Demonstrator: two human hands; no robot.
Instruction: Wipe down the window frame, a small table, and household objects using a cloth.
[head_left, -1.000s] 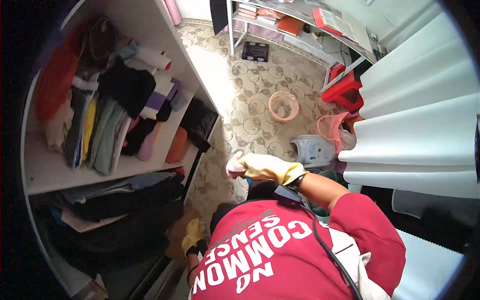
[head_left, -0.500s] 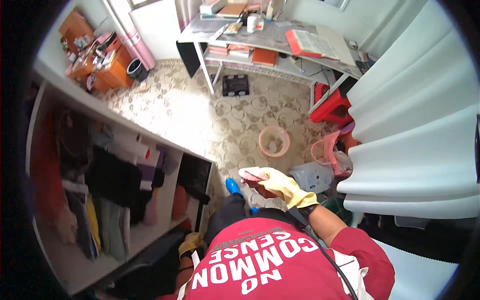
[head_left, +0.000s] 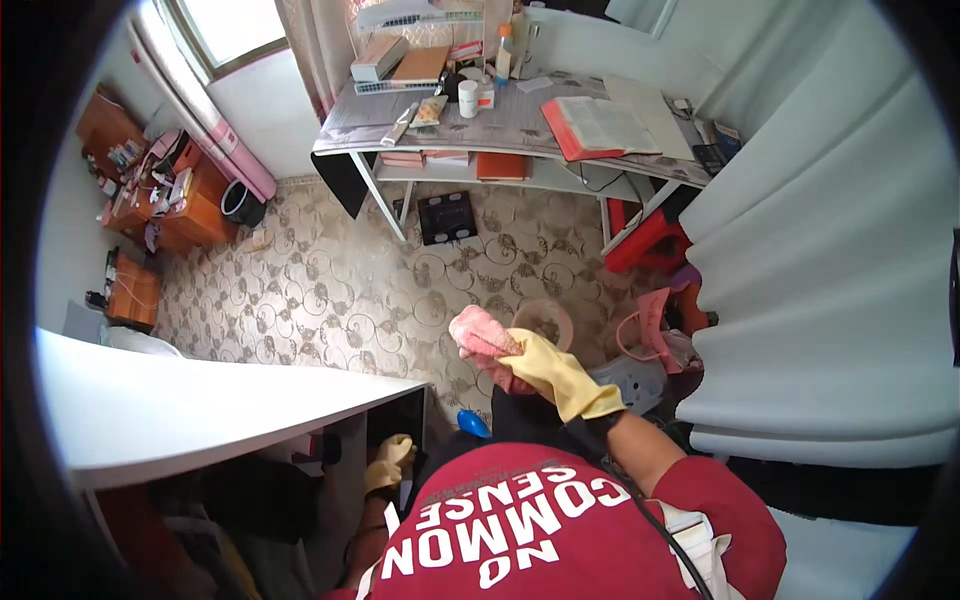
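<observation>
My right hand [head_left: 558, 378], in a yellow rubber glove, is raised in front of my chest and grips a crumpled pink cloth [head_left: 482, 338]. It hovers to the right of the white shelf unit's top [head_left: 200, 405], not touching it. My left hand [head_left: 388, 462], also in a yellow glove, hangs low by the shelf unit's dark side opening, with its fingers curled. Whether it holds anything is hidden. A small blue object [head_left: 473, 423] shows just above my red shirt.
A cluttered desk [head_left: 520, 135] with an open book [head_left: 600, 125] stands at the back, with a black scale [head_left: 447, 215] on the patterned floor under it. A pink basin [head_left: 560, 318], a red stool [head_left: 650, 240] and white folded fabric [head_left: 830, 290] lie to the right. Orange cabinets [head_left: 165, 200] are on the left.
The view has risen from the shelves full of clothes to the shelf unit's white top. My right hand with the pink cloth has lifted and stayed in front of me.
</observation>
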